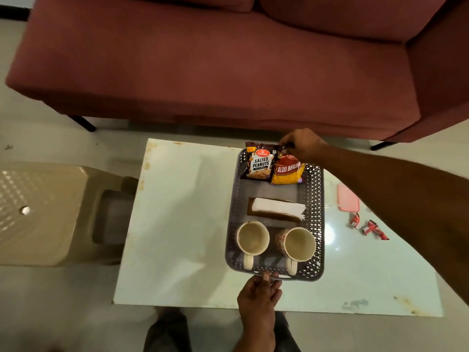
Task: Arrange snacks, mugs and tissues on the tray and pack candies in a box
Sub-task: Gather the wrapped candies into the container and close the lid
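A grey perforated tray (318,199) lies on the white table. At its far end lean a salted peanuts packet (260,162) and an aloo bhujia packet (288,171). A tissue stack (278,208) in a brown holder lies across the middle. Two cream mugs (252,237) (299,243) stand at the near end. My left hand (258,293) grips the tray's near handle. My right hand (303,144) pinches the top of the aloo bhujia packet. Red-wrapped candies (369,227) and a pink box (348,198) lie right of the tray.
A maroon sofa (228,59) stands beyond the table. A beige plastic stool (50,212) sits against the table's left edge. My right forearm crosses above the table's right side. The table (177,224) has bare surface left of the tray.
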